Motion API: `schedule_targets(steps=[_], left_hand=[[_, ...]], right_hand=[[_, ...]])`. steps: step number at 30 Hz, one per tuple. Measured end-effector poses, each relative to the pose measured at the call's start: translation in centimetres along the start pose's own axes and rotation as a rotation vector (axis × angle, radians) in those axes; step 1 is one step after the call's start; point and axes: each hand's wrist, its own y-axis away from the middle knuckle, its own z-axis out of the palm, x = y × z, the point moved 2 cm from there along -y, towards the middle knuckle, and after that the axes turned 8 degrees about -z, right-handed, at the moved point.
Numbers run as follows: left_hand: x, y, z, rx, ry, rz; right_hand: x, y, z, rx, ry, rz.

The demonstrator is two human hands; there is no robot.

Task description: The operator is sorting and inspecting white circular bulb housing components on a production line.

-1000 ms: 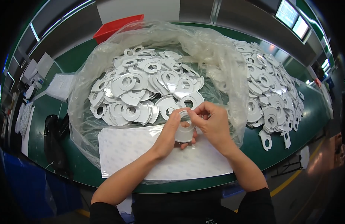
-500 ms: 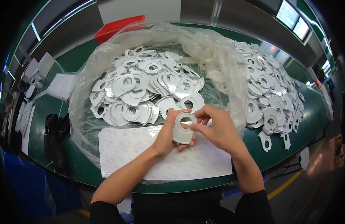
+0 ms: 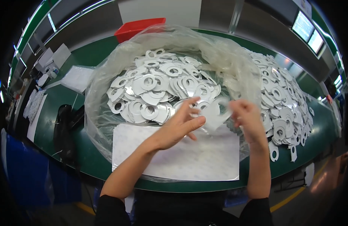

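A flat white part with a round hole [image 3: 213, 119], smeared by motion, hangs over the sheets at the fingertips of my right hand [image 3: 248, 119]. That hand is also blurred, its fingers curled in a pinch at the part's edge. My left hand [image 3: 180, 126] is empty, fingers spread apart, just left of the part and above the stack of white sheets [image 3: 174, 160]. Beyond both hands, a heap of similar white holed parts [image 3: 149, 83] lies in a large clear plastic bag [image 3: 96, 98] with its mouth rolled open.
A second heap of the same parts [image 3: 285, 98] covers the right side of the green table [image 3: 257, 177]. A red bin [image 3: 138, 28] stands at the back. On the left lie a black object [image 3: 64, 132] and a plastic-wrapped white pack [image 3: 78, 77].
My left hand has let go of the white part and opened. My right hand has moved right, carrying the part away from it. The whole view has shifted slightly.
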Motion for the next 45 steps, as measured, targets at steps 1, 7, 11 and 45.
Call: schedule_targets(steps=[1, 7, 11, 45], left_hand=[[1.5, 0.6, -0.6, 0.139, -0.15, 0.135], [2.1, 0.8, -7.7, 1.02, -1.205, 0.533], [0.2, 0.0, -9.8, 1.025, -1.378, 0.437], [-5.0, -2.4, 2.0, -0.141, 0.854, -0.178]], right_hand=[[-0.4, -0.2, -1.7, 0.16, -0.124, -0.074], [-1.2, -0.8, -7.2, 0.521, -0.702, -0.324], [-1.7, -0.1, -3.7, 0.466, -0.185, -0.319], [0.2, 8.0, 7.2, -0.964, 0.876, -0.494]])
